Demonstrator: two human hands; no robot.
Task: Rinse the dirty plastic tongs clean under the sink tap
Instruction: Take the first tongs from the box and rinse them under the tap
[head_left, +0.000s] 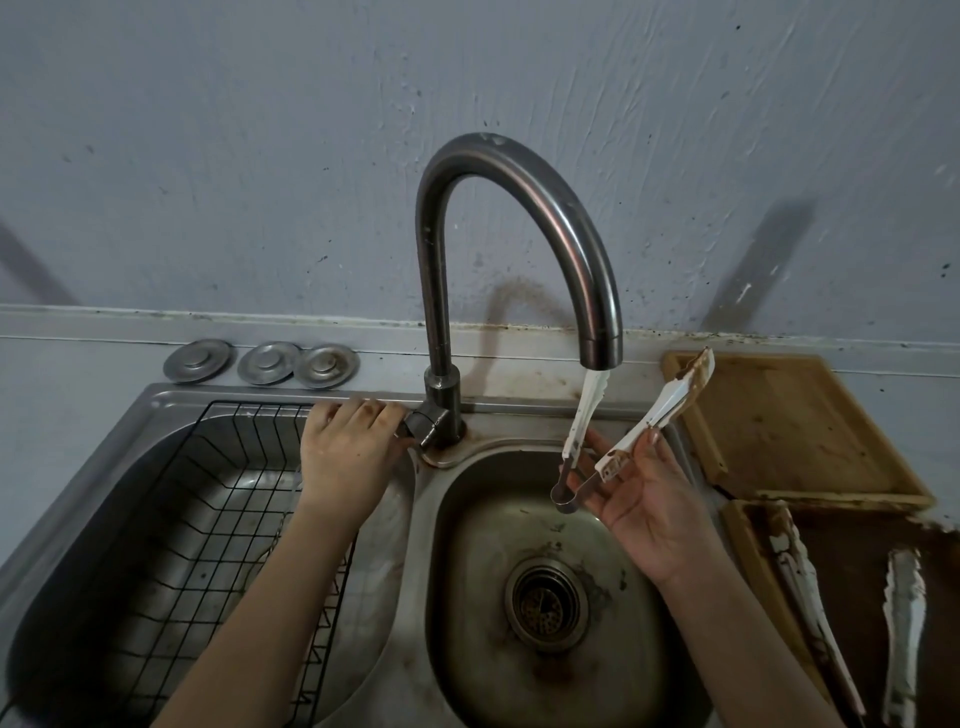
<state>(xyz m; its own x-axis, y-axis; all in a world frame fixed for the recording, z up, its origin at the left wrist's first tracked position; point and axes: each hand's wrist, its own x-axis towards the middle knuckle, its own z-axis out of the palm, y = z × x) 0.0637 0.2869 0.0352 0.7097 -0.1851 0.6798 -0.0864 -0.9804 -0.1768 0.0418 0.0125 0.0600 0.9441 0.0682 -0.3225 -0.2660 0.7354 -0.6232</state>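
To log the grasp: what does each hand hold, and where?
Right hand holds the tongs near the hinge end; left hand grips the tap handle.

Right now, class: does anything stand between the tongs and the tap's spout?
Nothing visible does. The right hand holds the tongs with one arm directly under the spout; the dirty arm sits beside it.

Head cam, single wide-angle view, looking fwd and down.

Worn on the person's head, close over the double sink (291, 410); both forearms enter from the near edge. Tap (519, 228) stands centre frame, wall fills the far half, table strip runs left to right behind the basins. Edges bend w/ lens distortion. No 2nd view to share.
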